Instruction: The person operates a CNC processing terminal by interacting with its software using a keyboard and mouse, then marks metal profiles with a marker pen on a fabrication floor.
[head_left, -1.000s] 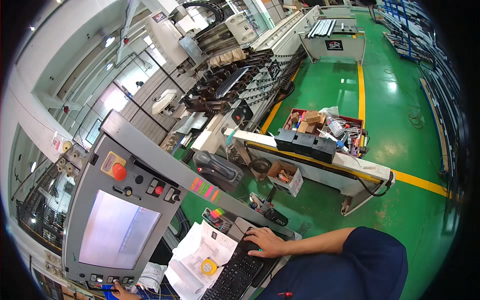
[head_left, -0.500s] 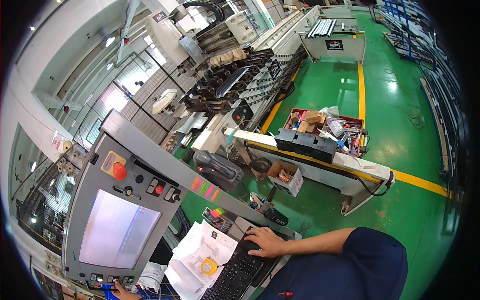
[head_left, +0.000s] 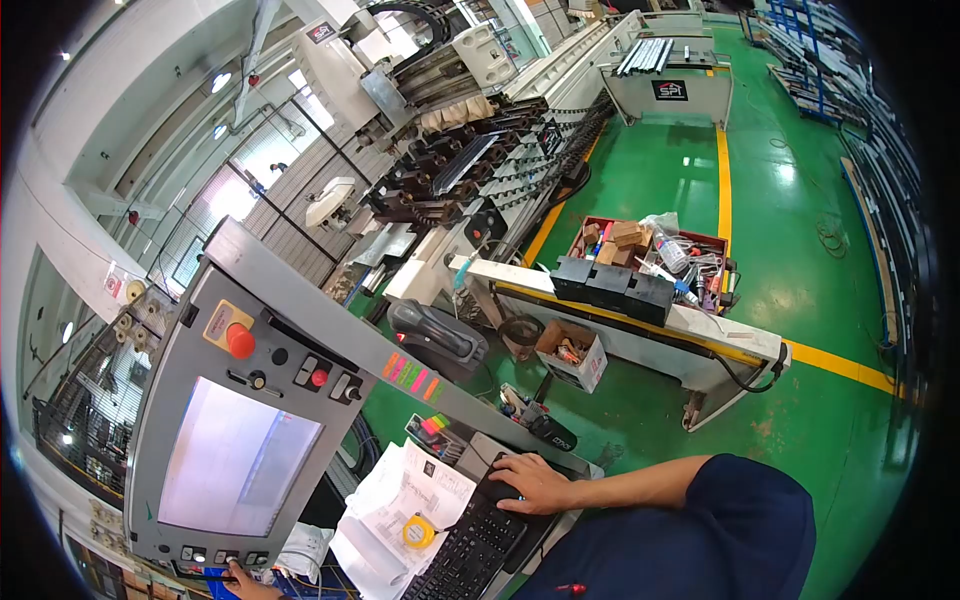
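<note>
Black mouse [head_left: 498, 490] sits beneath the right hand [head_left: 535, 485], nearer than the left, fingers pointing left and closed round it; the keyboard [head_left: 468, 556] slants near-left. Left hand [head_left: 252, 588] meets the panel's [head_left: 165, 500] near edge, finger spread unclear.

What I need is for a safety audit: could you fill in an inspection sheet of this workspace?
Surface: ledge carries papers and keyboard.
Job's things: screen lit, its content unreadable; mouse beside the keyboard.
Clutter: tape measure on the papers; red bin heaped with mixed items.
Hands: right hand on the mouse; left hand at the panel's lower controls.
Cables: one looped on the green floor.
Surroundings: yellow floor line; long bars stored at right.
</note>
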